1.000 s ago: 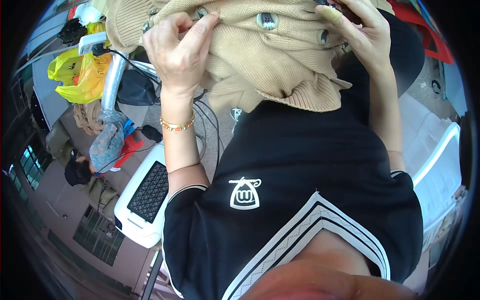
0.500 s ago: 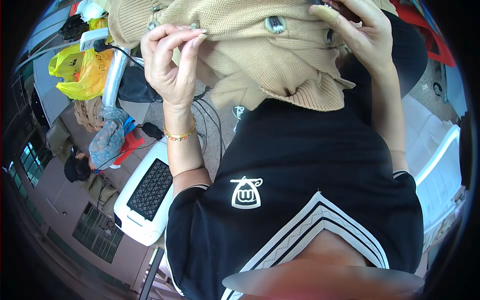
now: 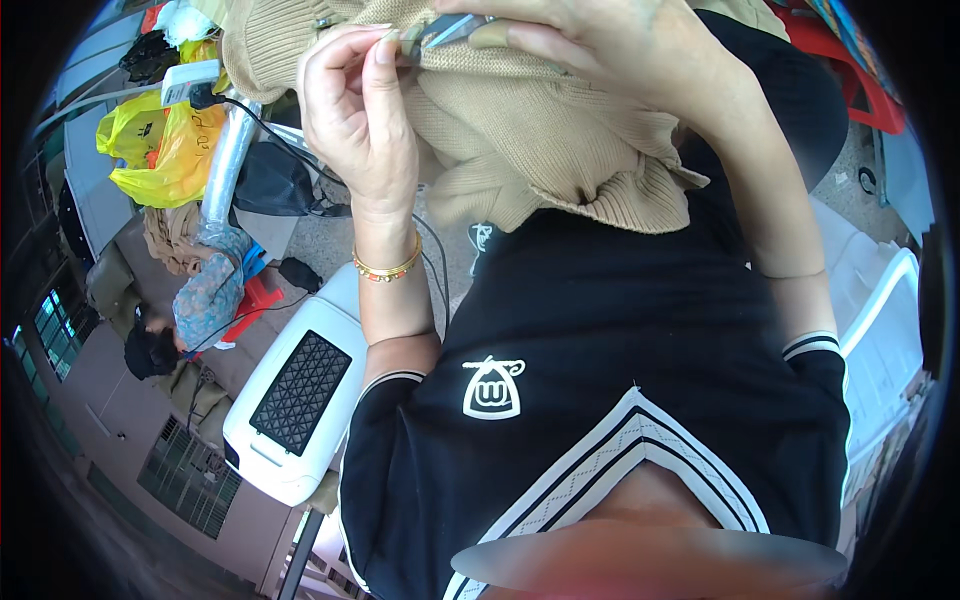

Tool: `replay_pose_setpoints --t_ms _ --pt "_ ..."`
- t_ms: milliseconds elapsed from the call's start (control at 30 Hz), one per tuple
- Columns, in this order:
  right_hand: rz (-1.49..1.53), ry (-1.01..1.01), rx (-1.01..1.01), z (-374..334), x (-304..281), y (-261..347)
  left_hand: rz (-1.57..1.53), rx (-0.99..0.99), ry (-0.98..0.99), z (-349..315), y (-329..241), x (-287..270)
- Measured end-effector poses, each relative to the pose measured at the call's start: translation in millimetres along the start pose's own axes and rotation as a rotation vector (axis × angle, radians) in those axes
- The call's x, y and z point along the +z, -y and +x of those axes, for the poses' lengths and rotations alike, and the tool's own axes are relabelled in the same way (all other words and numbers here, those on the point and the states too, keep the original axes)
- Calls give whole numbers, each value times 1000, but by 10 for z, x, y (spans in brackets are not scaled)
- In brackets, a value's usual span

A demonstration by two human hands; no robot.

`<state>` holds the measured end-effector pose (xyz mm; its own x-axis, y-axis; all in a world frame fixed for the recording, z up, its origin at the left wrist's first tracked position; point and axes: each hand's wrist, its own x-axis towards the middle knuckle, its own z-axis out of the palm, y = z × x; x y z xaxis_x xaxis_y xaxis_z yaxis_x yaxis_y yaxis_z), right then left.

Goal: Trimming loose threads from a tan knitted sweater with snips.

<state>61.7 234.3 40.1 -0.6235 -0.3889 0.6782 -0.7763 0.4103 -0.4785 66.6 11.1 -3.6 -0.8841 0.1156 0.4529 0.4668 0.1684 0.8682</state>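
A tan knitted cardigan (image 3: 540,135) with ribbed edges lies bunched across my lap. My left hand (image 3: 358,110) pinches a small greenish-brown button (image 3: 411,40) at the cardigan's upper part, between thumb and fingertips. From the right, my right hand (image 3: 610,45) reaches over the knit, holding what look like small thread snips (image 3: 458,30). Their blades point left and come right up beside the button. Whether they touch a thread is too small to see. My right fingers cover the cardigan's other buttons.
Left of me stand a white appliance with a black grille (image 3: 300,380), a yellow plastic bag (image 3: 170,145) and a white power socket with a black cable (image 3: 190,82). A person in a patterned blue top (image 3: 210,300) sits farther off. At the right are a white plastic chair (image 3: 880,310) and a red stool (image 3: 860,85).
My right hand has swung left across the cardigan, bringing the snips to the button at my left fingertips. My left hand has shifted slightly right, still pinching.
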Motion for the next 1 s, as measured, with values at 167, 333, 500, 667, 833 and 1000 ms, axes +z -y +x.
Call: replay_pose_setpoints --t_ms 167,333,500,667,833,1000 --pt "-243 24 14 -38 77 -76 -34 -44 -20 21 52 67" --pt "-255 138 84 43 18 -12 24 -60 26 35 126 25" --pt "-291 124 32 53 65 -104 -28 -95 38 49 213 16" --pt "-203 184 -7 92 64 -167 -109 -140 11 32 372 -37" --pt "-232 191 -86 88 82 -207 -102 -133 29 20 424 -54" --pt "-193 199 -78 61 114 -284 -137 -146 49 36 452 -50"
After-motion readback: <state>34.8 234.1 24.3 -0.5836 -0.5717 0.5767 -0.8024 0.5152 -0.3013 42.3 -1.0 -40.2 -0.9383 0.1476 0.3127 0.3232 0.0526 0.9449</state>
